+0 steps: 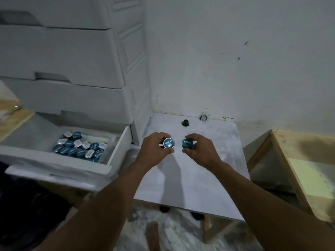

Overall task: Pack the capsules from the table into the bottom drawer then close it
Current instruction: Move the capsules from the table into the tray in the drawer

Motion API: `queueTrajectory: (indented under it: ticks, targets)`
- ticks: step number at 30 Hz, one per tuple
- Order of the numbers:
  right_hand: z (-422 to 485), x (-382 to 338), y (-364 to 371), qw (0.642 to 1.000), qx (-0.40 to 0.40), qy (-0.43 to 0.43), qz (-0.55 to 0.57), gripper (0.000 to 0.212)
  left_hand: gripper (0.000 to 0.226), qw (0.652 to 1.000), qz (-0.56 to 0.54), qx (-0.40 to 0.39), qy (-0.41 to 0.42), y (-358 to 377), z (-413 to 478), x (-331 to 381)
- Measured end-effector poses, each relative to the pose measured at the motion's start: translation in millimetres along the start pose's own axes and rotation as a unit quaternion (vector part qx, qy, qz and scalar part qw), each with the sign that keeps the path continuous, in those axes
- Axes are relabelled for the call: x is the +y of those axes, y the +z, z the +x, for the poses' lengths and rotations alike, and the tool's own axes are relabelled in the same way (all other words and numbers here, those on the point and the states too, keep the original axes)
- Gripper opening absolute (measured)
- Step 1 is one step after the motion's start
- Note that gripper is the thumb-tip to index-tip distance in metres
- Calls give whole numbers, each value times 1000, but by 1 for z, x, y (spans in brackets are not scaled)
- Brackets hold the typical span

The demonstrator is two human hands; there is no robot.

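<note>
Blue-lidded capsule (168,143) pinched in left hand (156,147), another (187,143) in right hand (200,149).

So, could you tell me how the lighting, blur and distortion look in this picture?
Head view: dim, cool light; a soft shadow falls on the table; the capsule in the left hand is sharp enough to show print, while the front edge of the bottom drawer smears; wide-angle bows the drawer unit.

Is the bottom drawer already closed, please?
No, the bottom drawer stands pulled open, with capsules lying inside it.
</note>
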State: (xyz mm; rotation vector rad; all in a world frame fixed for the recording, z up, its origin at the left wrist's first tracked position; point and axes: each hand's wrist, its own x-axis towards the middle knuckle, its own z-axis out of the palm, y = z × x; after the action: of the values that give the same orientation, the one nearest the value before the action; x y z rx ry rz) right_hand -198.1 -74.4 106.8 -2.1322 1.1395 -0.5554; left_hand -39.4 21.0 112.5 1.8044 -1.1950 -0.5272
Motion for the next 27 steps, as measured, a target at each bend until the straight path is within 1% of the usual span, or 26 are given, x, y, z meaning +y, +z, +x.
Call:
queueTrajectory:
  ticks: [3, 7, 10, 15, 22, 25, 27]
  targets:
    - [-18, -22, 14, 999, -26, -34, 11, 46, 41, 999, 3, 28, -26, -24, -35, -2]
    - [-30, -63, 35, 995, -49, -81, 30, 47, 41, 996, 27, 74, -38, -64, -68, -9]
    - [-35, -98, 57, 991, -66, -116, 32, 49, 38, 991, 69, 104, -44, -98, -85, -17]
    - [-35, -154, 100, 983, -79, -165, 21, 48, 35, 985, 92, 140, -51, -153, -103, -37]
    - [-25, -220, 169, 977, -74, -199, 27, 42, 45, 981, 111, 145, -70, -234, -105, -82]
    - [-22, -242, 197, 978, -74, -194, 19, 39, 45, 980, 133, 137, -63, -268, -100, -103]
    - [-21, -253, 214, 981, -61, -183, 11, 40, 44, 981, 142, 121, -56, -288, -97, -114]
